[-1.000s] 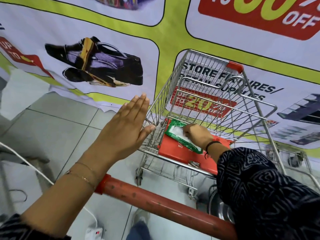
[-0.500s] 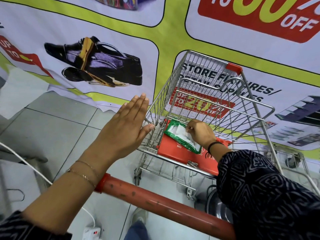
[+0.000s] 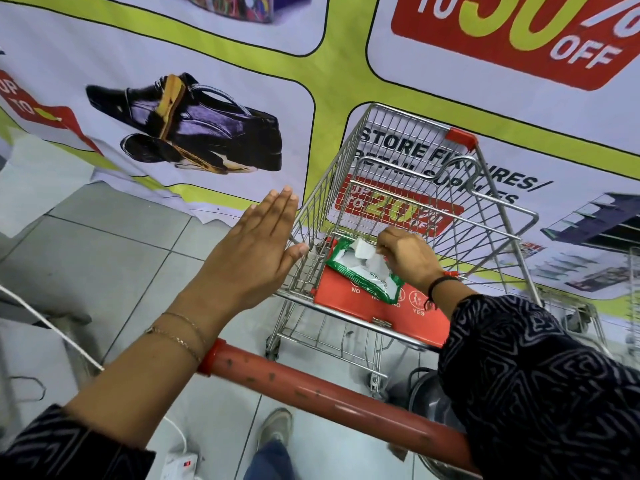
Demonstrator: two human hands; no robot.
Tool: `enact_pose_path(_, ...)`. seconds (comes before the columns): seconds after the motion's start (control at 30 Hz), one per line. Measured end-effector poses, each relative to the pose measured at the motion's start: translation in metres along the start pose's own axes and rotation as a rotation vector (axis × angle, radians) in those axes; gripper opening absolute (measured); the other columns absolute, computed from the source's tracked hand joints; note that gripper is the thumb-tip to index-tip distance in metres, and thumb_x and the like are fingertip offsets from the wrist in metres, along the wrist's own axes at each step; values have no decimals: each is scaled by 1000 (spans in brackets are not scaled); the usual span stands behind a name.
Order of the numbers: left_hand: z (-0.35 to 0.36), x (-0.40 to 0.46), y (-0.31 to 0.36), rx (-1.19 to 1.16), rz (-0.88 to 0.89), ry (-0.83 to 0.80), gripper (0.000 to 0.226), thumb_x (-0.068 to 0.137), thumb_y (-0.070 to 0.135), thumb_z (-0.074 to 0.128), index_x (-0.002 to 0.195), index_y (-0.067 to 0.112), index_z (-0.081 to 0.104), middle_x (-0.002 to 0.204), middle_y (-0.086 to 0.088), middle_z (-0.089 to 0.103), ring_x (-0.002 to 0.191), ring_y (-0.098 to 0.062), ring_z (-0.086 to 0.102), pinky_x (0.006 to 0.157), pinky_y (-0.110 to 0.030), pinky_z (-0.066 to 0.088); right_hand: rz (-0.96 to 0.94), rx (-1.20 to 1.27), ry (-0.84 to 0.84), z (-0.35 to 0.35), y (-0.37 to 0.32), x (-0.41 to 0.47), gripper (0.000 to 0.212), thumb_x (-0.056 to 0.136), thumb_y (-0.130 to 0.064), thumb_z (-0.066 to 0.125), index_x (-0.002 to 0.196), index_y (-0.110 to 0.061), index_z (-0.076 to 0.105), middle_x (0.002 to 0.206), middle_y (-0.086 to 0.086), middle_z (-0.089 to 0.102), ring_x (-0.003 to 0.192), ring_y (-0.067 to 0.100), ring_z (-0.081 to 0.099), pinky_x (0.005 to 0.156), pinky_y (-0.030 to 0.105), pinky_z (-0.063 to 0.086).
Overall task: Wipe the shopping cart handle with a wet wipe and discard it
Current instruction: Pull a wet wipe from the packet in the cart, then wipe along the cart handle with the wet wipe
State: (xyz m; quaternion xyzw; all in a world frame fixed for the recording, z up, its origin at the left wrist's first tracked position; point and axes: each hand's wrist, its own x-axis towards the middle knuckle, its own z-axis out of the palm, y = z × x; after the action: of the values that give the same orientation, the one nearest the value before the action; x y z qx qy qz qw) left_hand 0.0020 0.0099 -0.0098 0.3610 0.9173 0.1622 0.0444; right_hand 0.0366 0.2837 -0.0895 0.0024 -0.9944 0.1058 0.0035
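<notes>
A red cart handle [image 3: 322,393] with dark spots runs across the lower middle. Past it, a green wet wipe pack [image 3: 367,275] lies on the red child-seat flap [image 3: 391,310] of the wire shopping cart [image 3: 485,216]. My right hand [image 3: 405,254] pinches a white wet wipe [image 3: 363,251] that sticks up out of the pack's opening. My left hand [image 3: 256,254] hovers flat, palm down, fingers together, beside the cart's left rim, its thumb at the wire. It holds nothing.
A large printed sale banner [image 3: 207,133] hangs right behind the cart. Grey floor tiles [image 3: 114,271] lie to the left. A white cable and power strip [image 3: 180,462] sit on the floor near my shoe [image 3: 277,427]. A metal bin [image 3: 426,403] stands under the handle at right.
My right hand has peeled the pack open and drawn a white wipe partly up out of it. My left hand has stayed in place.
</notes>
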Motion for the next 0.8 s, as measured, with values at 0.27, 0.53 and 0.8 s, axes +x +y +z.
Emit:
enact_pose_path(0.27, 0, 1, 1, -47, -1, 57, 57, 95, 36, 26, 141, 12, 3, 154, -9, 3, 140, -15, -3, 110, -27, -6, 38, 445, 84, -113, -41, -34, 7, 89, -7, 57, 87, -3, 62, 88, 7, 64, 86, 24, 61, 75, 34, 52)
enact_pose_path(0.53, -33, -13, 5, -402, -172, 123, 44, 96, 18, 35, 136, 3, 26, 146, -21, 29, 136, -30, 25, 111, -37, 19, -235, 246, 39, -172, -147, -130, 6, 84, -10, 56, 85, -13, 61, 83, -1, 65, 77, 12, 60, 72, 21, 48)
enact_pose_path(0.8, -21, -55, 0, -476, -355, 23, 49, 96, 26, 35, 138, 5, 22, 149, -17, 23, 137, -27, 23, 110, -32, 19, -74, -82, -36, -103, -205, -169, 21, 81, -17, 64, 96, -14, 49, 93, 5, 61, 73, 26, 63, 50, 32, 33)
